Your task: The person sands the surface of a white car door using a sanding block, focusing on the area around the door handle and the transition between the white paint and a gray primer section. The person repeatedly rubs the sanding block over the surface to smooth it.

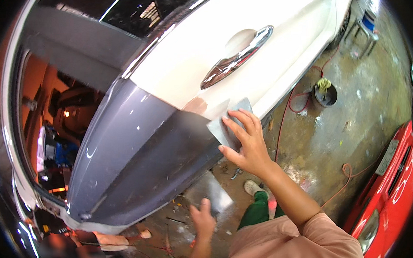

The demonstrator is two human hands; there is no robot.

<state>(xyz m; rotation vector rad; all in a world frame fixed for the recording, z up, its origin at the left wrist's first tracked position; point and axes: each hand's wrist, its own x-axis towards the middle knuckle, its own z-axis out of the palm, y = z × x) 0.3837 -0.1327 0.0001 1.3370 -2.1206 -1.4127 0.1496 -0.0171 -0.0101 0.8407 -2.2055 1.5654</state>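
Observation:
A car door (pixel 294 21) stretches before me, white at the handle end and dark grey (pixel 122 128) at the other. My right hand (pixel 246 138) presses a thin grey flat sheet (pixel 218 129) against the panel near the colour boundary, fingers spread over it. Whether the sheet is a spreader or sandpaper I cannot make out. Beside it, a brownish patch (pixel 196 105) shows on the panel. Lower down, my left hand (pixel 203 219) grips a shiny rectangular metal plate (pixel 212 194), its thumb on top and the other fingers mostly hidden. The chrome door handle (pixel 238 57) lies beyond my right hand.
On the floor stand a dark bucket (pixel 330 99) holding a yellow-green cloth and a metal stool (pixel 367 34) with a blue container on it. A red hose (pixel 285 118) winds along the floor. A red car (pixel 387 194) is at the right. Debris litters the floor below the door.

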